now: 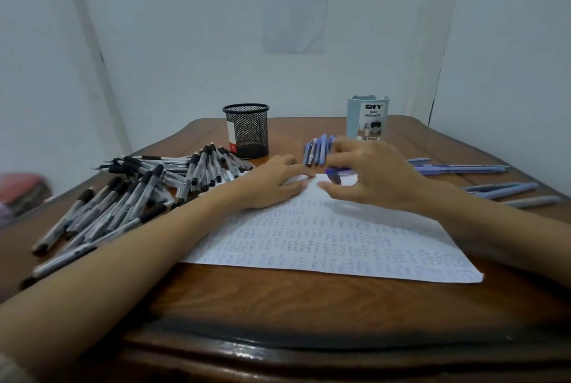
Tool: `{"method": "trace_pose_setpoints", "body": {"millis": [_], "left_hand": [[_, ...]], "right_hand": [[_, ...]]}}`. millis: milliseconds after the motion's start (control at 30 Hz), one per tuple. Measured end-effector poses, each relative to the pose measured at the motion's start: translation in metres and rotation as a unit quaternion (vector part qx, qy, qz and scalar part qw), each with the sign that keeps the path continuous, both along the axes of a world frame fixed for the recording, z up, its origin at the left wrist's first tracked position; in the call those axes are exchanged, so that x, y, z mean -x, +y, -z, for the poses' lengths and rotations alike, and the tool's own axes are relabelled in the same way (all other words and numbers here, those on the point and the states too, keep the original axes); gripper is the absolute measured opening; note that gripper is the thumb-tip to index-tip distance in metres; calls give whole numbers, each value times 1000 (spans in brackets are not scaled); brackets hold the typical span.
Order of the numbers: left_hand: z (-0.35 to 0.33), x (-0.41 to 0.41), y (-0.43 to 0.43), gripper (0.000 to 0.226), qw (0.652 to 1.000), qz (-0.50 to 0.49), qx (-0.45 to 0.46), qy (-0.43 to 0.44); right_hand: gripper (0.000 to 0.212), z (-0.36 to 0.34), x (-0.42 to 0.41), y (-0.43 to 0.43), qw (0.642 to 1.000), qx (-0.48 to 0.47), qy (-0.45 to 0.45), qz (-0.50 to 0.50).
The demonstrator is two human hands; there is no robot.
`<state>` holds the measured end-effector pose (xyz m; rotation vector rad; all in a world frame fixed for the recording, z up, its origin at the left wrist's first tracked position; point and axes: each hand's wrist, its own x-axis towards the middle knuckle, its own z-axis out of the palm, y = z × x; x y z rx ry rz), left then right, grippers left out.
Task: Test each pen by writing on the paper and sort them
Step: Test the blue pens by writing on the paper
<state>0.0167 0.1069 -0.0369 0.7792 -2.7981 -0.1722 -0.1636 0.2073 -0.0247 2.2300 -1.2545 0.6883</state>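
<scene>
"Right hand point(370, 175) first: what is it doing?"

"It is pinching a blue pen point(338, 170) between thumb and fingers, holding it crosswise just above the far edge of the paper point(324, 237)."

"And the left hand point(272, 181)?"

"It is lying flat on the paper's far left corner, fingers relaxed and holding nothing, fingertips pointing toward the pen."

"Where is the paper sitting?"

"It is lying in the middle of the table point(278, 299), and rows of small handwriting are covering it."

"What is lying around it?"

"A group of blue pens point(318, 150) is lying side by side just beyond the hands, near a light blue desk organizer point(367, 118). A black mesh cup point(247, 130) is standing to the organizer's left. A pile of black-capped pens point(129, 197) is spreading over the table's left side, beside the left forearm. Some loose blue pens point(463, 169) are lying on the right, well apart from that pile. A printed sheet point(296, 2) is hanging on the wall behind."
</scene>
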Motion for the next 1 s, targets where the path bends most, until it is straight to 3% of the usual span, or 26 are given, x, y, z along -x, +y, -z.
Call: {"method": "trace_pose_setpoints", "body": {"millis": [67, 233, 333, 400, 500, 567, 667, 733, 767, 867, 1000], "left_hand": [[-2, -2, 0, 37, 1000, 5, 5, -9], [-5, -10, -5, 39, 998, -33, 48, -22], [-6, -12, -5, 46, 997, -48, 21, -49], [-6, -13, -6, 50, 996, -58, -2, -73], [-5, -13, -7, 56, 990, -74, -22, -120], [-4, -13, -7, 56, 988, -80, -28, -127], [-2, -13, -7, 56, 988, -84, -32, -127], [-1, -13, -7, 56, 987, -85, -35, -129], [-1, -13, -8, 56, 987, -85, -35, -130], [0, -13, -8, 56, 987, -85, -31, -131], [-1, -12, -7, 54, 991, -72, -37, -110]], "right_hand": [[26, -15, 6, -2, 1000, 9, -6, -3], [36, -65, 16, 0, 963, 115, -242, 21], [60, -81, 18, -9, 956, 81, -248, 136], [64, -79, 18, -21, 948, 3, -300, 103], [57, -67, 15, -26, 868, -194, -456, 21], [36, -58, 17, -21, 817, -308, -488, -9], [12, -40, 19, -19, 752, -329, -571, -20], [17, -27, 15, -20, 684, -316, -656, -34], [15, -21, 11, -20, 669, -322, -668, -45], [16, -12, -4, -16, 664, -398, -629, -75], [18, -3, -25, -7, 706, -420, -564, -82]]}}
